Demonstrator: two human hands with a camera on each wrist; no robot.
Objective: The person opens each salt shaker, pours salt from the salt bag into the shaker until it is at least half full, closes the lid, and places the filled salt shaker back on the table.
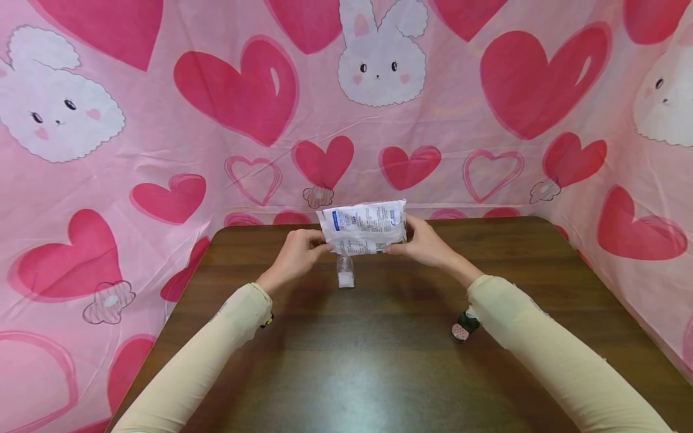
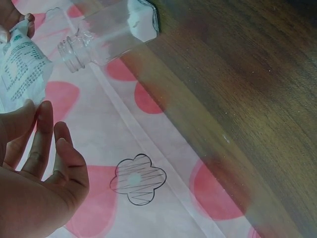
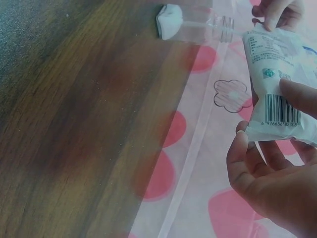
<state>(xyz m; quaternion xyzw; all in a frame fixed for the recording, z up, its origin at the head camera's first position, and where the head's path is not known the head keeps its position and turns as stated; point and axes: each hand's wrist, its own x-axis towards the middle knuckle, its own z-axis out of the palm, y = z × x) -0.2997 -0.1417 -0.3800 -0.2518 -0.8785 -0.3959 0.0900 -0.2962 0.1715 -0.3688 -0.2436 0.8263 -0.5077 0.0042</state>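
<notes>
A white printed packet [image 1: 364, 227], with blue marks and a barcode, is held by both hands above the table. The left hand [image 1: 299, 255] pinches its left lower corner between thumb and fingers. On the right end, the right hand [image 1: 428, 242] grips it, thumb on the near face and fingers behind. Just below the packet's left corner stands a clear bottle [image 1: 345, 273], upright and without a cap. White powder [image 3: 170, 22] fills its bottom, and a thin pale streak shows inside. Whether the packet's corner touches the bottle's mouth cannot be told.
The brown wooden table [image 1: 335, 355] lies under both arms. A small dark object with a pink dotted face [image 1: 461, 331] rests by the right sleeve, partly hidden. A pink cloth [image 1: 373, 129] with hearts and rabbits hangs behind and along the sides.
</notes>
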